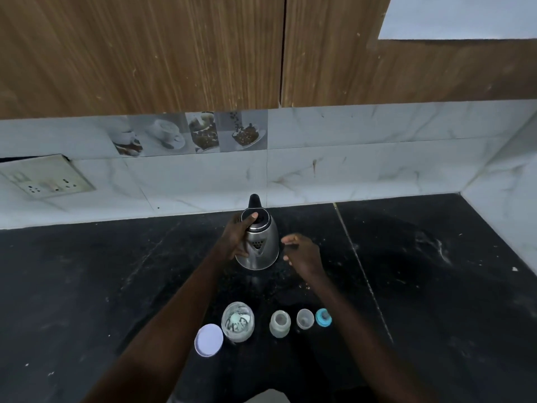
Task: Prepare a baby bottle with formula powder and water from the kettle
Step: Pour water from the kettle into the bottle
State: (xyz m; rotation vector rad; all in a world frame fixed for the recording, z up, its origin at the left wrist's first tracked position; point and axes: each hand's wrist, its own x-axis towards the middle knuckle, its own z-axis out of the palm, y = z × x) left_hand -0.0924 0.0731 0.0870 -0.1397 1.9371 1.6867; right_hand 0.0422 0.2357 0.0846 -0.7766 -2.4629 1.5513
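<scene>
A steel kettle (260, 245) with a black lid and handle stands on the black counter (87, 286) near the back wall. My left hand (236, 237) wraps its left side, thumb resting on the lid. Just right of the kettle, my right hand (302, 254) hovers with fingers apart, not touching it. Nearer to me stands an open clear jar (237, 321) with pale powder inside, its white lid (208, 339) lying beside it on the left. The open baby bottle (279, 323) stands to the right, followed by a clear cap (305, 318) and a blue teat ring (323, 317).
White marble tiles (348, 170) back the counter and turn a corner at the right. A switch socket plate (43, 175) sits on the wall at the left. Wooden cabinets (145, 53) hang overhead. A seam (360, 271) crosses the counter right of the kettle.
</scene>
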